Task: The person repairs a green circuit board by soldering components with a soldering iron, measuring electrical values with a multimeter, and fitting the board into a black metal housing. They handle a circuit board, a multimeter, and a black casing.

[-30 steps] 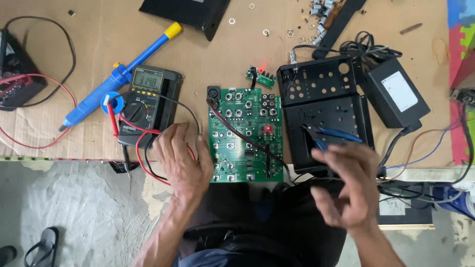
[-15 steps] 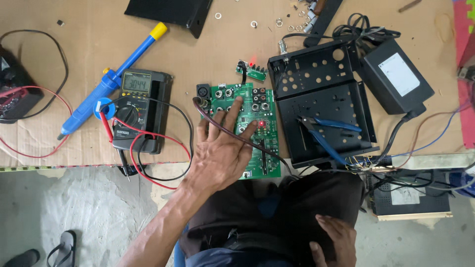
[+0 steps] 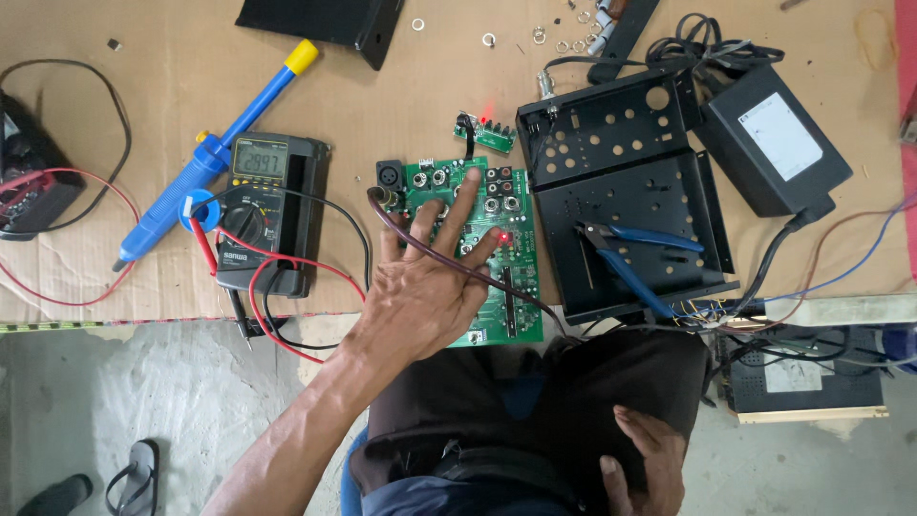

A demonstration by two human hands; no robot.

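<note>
Left hand point(image 3: 420, 291) lies flat on the green circuit board point(image 3: 497, 287), fingers spread wide and gripping nothing, fingertips touching the jacks near the board's upper edge; the board sits on the cardboard-covered bench point(image 3: 143, 96), between the multimeter point(image 3: 263, 210) on its left and the black metal chassis point(image 3: 621, 182) on its right. Right hand point(image 3: 645, 468) rests low on the dark trousers point(image 3: 535, 401), well apart from the board, fingers loosely open and empty. Blue-handled cutters point(image 3: 635, 253) lie inside the chassis; a blue desoldering pump point(image 3: 210, 153) lies beside the multimeter.
</note>
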